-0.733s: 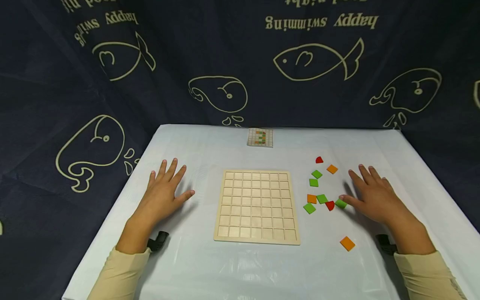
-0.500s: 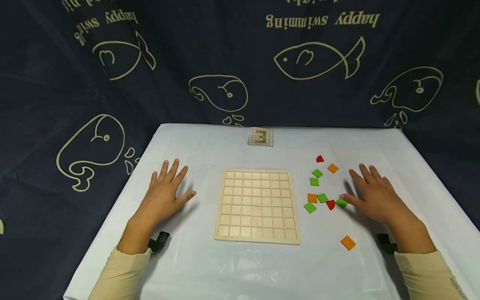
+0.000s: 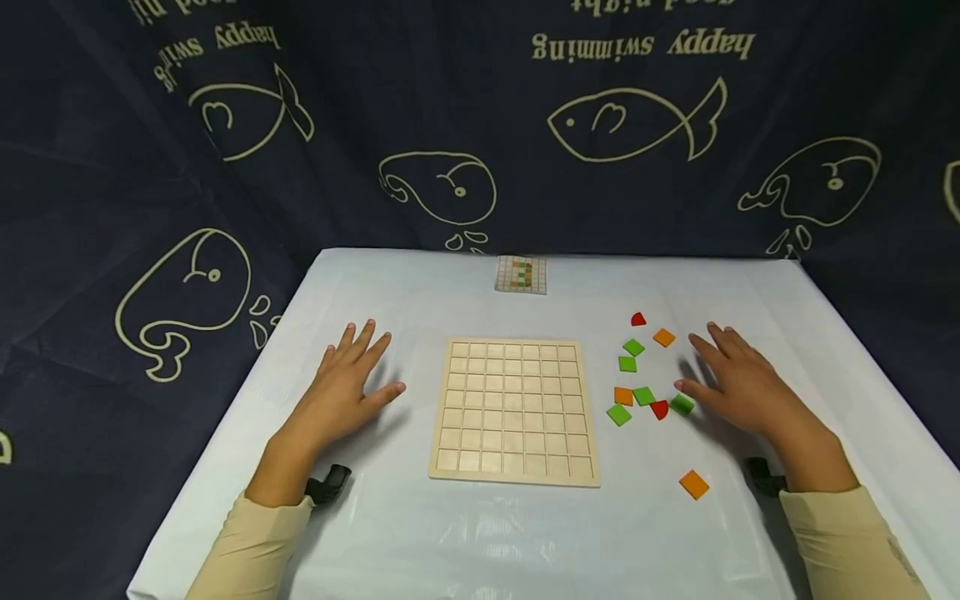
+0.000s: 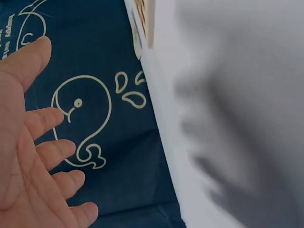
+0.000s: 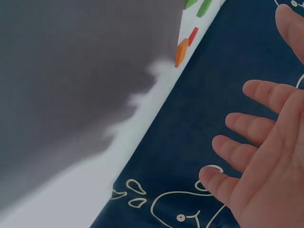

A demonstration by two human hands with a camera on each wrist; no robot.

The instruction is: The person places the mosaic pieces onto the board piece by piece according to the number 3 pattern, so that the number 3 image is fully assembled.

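Observation:
My left hand (image 3: pixel 341 396) hovers over the table left of a square wooden grid board (image 3: pixel 514 412), fingers spread and holding nothing. On the far side my right hand (image 3: pixel 742 383) is likewise spread and holds nothing. Its thumb is nearest a green tile (image 3: pixel 682 404) at the edge of a loose group. In that group lie more green tiles (image 3: pixel 619 415), orange tiles (image 3: pixel 624 396) and red rounded pieces (image 3: pixel 659 409). Both wrist views show bare palms, the left palm (image 4: pixel 28 175) and the right palm (image 5: pixel 275 166), with fingers apart.
A small card (image 3: pixel 521 274) with a coloured grid pattern lies at the table's back edge. One orange tile (image 3: pixel 694 484) sits apart, nearer the front. White cloth covers the table (image 3: pixel 480 542); a dark blue curtain (image 3: pixel 420 92) with fish and whale drawings hangs behind.
My left hand has shifted right, closer to the board. The right hand has moved slightly left and away from me, uncovering more of the green tile. The board and pieces stay put.

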